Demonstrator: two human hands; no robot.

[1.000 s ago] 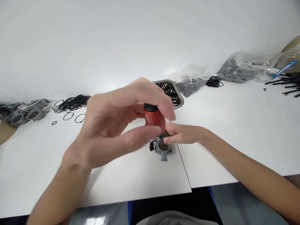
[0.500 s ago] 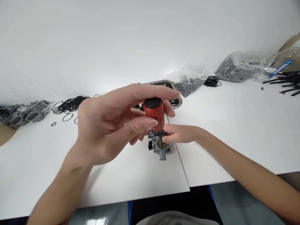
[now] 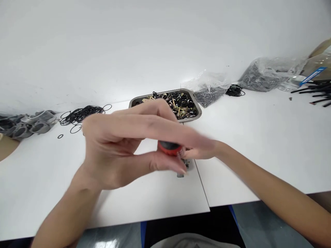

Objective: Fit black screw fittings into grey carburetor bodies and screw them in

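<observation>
The left hand (image 3: 124, 134), half curled, grips a red screwdriver handle (image 3: 170, 151), blocking most of a grey metal part (image 3: 180, 175) near centre on the counter (image 3: 245, 137). The right hand (image 3: 204, 153) is beside it, grip hidden. Beyond: black rings (image 3: 82, 114) left, a filled tray (image 3: 199, 113), plastic bags (image 3: 265, 76) right.

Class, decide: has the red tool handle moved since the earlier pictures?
Yes. Judged against the metal tray, the red handle has shifted toward the bottom of the view, away from the tray.
</observation>
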